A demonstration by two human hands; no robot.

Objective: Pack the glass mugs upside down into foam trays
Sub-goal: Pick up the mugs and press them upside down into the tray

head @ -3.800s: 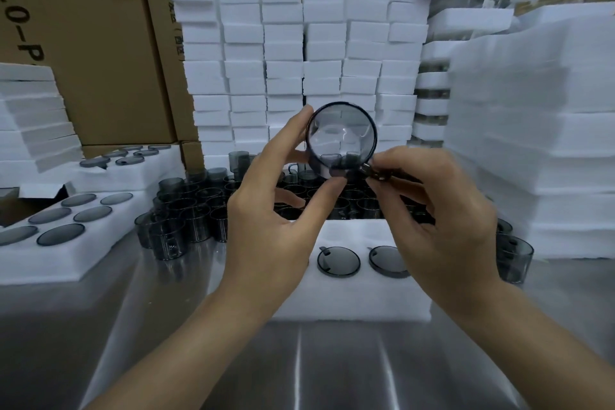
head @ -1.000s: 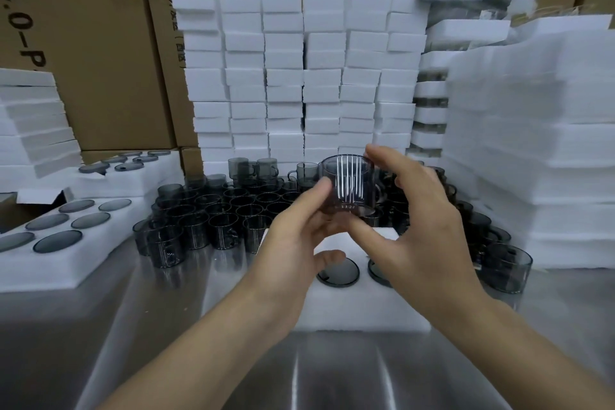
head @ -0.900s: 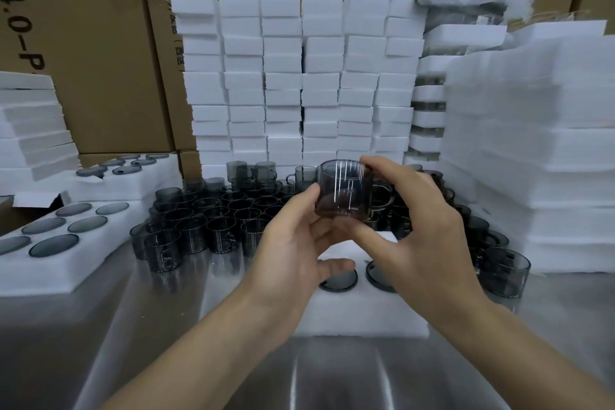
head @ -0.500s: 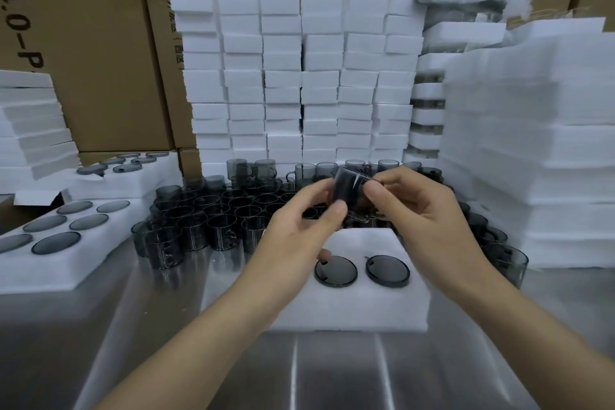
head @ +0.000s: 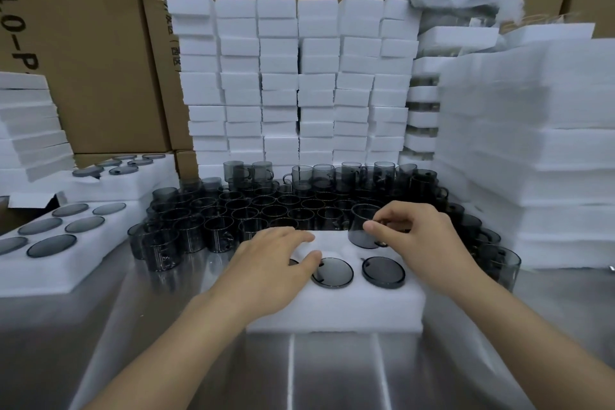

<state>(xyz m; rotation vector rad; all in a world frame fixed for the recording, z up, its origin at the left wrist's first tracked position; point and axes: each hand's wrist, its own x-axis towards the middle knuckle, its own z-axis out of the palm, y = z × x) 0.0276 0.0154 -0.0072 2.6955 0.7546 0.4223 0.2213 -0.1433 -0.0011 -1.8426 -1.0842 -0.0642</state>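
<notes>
Cardboard boxes [head: 100, 43] fill the back wall, with printed text on them. Foam sits in front of them: a tall stack of sheets [head: 532, 143] on the right, a wall of small blocks [head: 293, 76] in the centre, and a shorter leaning stack [head: 30, 123] on the left. Steel table [head: 332, 376] lies below, both forearms over it.

Filled tray [head: 86, 260] is at left on the table, with dark round mug bases showing in its holes. A second tray [head: 149, 183] behind it is in the same state. Work tray [head: 332, 309] sits centre, just in front of the loose mugs [head: 266, 206], a dense cluster of smoky grey glass standing mouth up, some stacked at the rear. Stray mug [head: 499, 263] stands by the right stack.

Left hand [head: 276, 263] lies palm down on the work tray, fingers nearly straight, gripping nothing. Right hand [head: 422, 240] has thumb and fingertips curled onto the held mug [head: 361, 226], pinching its right side near the handle. That mug is tilted, lower end at the tray's back row, right of centre. Can't tell whether it touches the foam or which way its mouth faces.

Front row: middle mug [head: 332, 271] and right-hand mug [head: 383, 272] are seated upside down, bases up, side by side. Left thumb tip is just beside the middle one. A third dark edge shows under the left hand, mostly hidden.
</notes>
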